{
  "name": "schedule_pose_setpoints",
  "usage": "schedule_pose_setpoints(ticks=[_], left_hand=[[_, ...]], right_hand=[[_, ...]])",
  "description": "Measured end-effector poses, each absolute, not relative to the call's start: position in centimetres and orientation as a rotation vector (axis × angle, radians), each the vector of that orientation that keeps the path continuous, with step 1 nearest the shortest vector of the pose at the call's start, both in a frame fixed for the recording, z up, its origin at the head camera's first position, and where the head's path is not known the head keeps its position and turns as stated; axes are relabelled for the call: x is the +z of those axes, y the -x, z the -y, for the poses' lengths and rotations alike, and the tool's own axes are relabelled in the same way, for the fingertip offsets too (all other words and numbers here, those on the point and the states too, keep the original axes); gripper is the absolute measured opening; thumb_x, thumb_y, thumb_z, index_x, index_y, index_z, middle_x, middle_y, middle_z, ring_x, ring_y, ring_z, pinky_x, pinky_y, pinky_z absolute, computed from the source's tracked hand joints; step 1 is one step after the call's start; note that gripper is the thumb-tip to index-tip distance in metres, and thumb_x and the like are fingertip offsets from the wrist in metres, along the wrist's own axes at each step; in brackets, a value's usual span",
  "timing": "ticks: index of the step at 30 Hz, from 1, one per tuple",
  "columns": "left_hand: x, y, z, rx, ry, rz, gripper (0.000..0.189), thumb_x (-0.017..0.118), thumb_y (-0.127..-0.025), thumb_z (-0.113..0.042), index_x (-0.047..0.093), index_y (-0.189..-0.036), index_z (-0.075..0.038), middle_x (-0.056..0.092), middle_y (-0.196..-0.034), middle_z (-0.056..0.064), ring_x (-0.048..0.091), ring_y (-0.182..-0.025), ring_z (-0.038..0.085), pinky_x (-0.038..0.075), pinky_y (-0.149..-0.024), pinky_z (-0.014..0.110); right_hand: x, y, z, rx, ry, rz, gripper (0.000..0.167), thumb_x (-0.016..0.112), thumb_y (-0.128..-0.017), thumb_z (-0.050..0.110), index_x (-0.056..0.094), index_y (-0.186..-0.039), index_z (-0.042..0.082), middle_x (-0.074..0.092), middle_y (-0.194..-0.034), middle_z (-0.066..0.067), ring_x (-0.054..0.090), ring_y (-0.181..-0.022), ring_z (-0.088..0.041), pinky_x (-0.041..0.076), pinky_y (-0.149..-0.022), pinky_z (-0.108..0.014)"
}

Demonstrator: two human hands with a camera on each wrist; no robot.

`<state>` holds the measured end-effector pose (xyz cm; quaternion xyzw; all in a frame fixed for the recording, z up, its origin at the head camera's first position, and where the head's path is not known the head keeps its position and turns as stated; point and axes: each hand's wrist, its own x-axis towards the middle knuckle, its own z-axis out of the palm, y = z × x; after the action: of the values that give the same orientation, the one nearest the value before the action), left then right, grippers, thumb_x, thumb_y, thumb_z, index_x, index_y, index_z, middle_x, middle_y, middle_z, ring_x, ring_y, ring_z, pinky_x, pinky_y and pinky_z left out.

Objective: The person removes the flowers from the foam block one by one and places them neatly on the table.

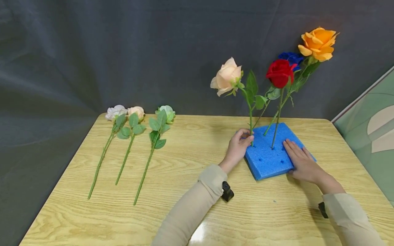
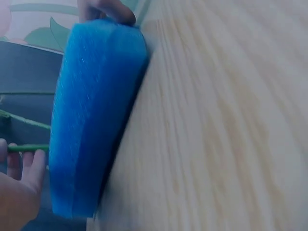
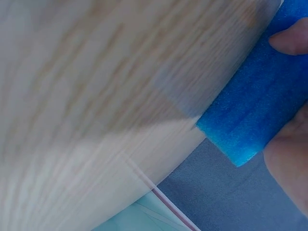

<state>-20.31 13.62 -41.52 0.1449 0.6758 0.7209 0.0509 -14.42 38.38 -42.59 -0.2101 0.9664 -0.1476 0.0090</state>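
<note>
A blue foam block (image 1: 271,169) with several small holes lies on the table. My left hand (image 1: 238,148) pinches the lower green stem (image 2: 28,148) of a peach rose (image 1: 227,77), which stands in a hole near the block's left edge. My right hand (image 1: 303,165) rests on the block's right side with fingers stretched over the top, and its thumb (image 3: 291,39) touches the side face. A red rose (image 1: 280,73), an orange rose (image 1: 320,44) and a blue rose (image 1: 290,58) also rise from the block, the blue bloom partly hidden behind the red one.
On the left of the wooden table (image 1: 184,160) lie a white flower (image 1: 116,112), a small peach flower (image 1: 136,112) and a pale green flower (image 1: 167,113), stems toward me. A dark curtain (image 1: 172,51) hangs behind. At the right stands a green patterned panel (image 1: 381,164).
</note>
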Motion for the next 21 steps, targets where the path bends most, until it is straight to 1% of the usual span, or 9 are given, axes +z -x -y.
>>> schedule_pose_setpoints(ticks=[2, 4, 9, 13, 15, 21], left_hand=[[-41.1, 20.2, -13.6, 2.221, -0.418, -2.053, 0.022, 0.054, -0.098, -0.012, 0.057, -0.114, 0.001, 0.061, -0.114, 0.019, 0.064, -0.102, 0.026, 0.052, -0.078, 0.015], [-40.7, 20.2, -13.7, 2.259, -0.403, -2.034, 0.021, 0.054, -0.097, -0.011, 0.056, -0.113, 0.002, 0.061, -0.113, 0.021, 0.064, -0.102, 0.028, 0.053, -0.078, 0.016], [-39.1, 20.4, -13.4, 2.342, -0.396, -1.967, 0.024, 0.054, -0.097, -0.007, 0.052, -0.116, 0.008, 0.060, -0.109, 0.027, 0.064, -0.102, 0.038, 0.056, -0.080, 0.020], [-38.7, 20.4, -13.0, 2.329, -0.378, -1.944, 0.024, 0.053, -0.097, -0.007, 0.052, -0.118, 0.006, 0.060, -0.112, 0.027, 0.064, -0.105, 0.038, 0.058, -0.084, 0.027], [-38.8, 20.3, -12.9, 2.318, -0.363, -1.945, 0.024, 0.052, -0.098, -0.007, 0.052, -0.119, 0.005, 0.060, -0.114, 0.026, 0.063, -0.106, 0.038, 0.058, -0.085, 0.028], [-39.3, 20.1, -12.4, 2.314, -0.341, -1.925, 0.022, 0.051, -0.098, -0.007, 0.053, -0.118, 0.003, 0.059, -0.113, 0.026, 0.062, -0.107, 0.040, 0.057, -0.082, 0.024]], right_hand=[[-42.4, 14.5, -38.3, -0.454, 0.648, -3.014, 0.105, 0.063, -0.071, -0.001, -0.004, -0.152, -0.001, 0.000, -0.158, -0.029, -0.010, -0.148, -0.038, -0.017, -0.119, -0.052], [-42.3, 14.6, -38.3, -0.443, 0.643, -3.012, 0.105, 0.064, -0.071, 0.000, -0.004, -0.152, -0.002, 0.001, -0.157, -0.030, -0.008, -0.148, -0.039, -0.015, -0.119, -0.054], [-42.1, 14.6, -38.4, -0.425, 0.628, -3.014, 0.105, 0.064, -0.071, -0.001, -0.003, -0.152, -0.003, 0.002, -0.157, -0.031, -0.007, -0.148, -0.041, -0.011, -0.118, -0.059], [-42.0, 14.7, -38.3, -0.416, 0.604, -3.005, 0.104, 0.064, -0.072, 0.000, -0.003, -0.151, -0.004, 0.002, -0.156, -0.032, -0.005, -0.147, -0.043, -0.007, -0.117, -0.063], [-42.0, 14.7, -38.2, -0.417, 0.594, -3.001, 0.104, 0.064, -0.072, 0.000, -0.002, -0.151, -0.004, 0.003, -0.156, -0.032, -0.004, -0.147, -0.044, -0.005, -0.116, -0.064], [-42.1, 14.7, -38.0, -0.432, 0.585, -2.994, 0.104, 0.065, -0.071, 0.000, -0.001, -0.151, -0.005, 0.004, -0.156, -0.033, -0.002, -0.146, -0.046, -0.005, -0.116, -0.065]])
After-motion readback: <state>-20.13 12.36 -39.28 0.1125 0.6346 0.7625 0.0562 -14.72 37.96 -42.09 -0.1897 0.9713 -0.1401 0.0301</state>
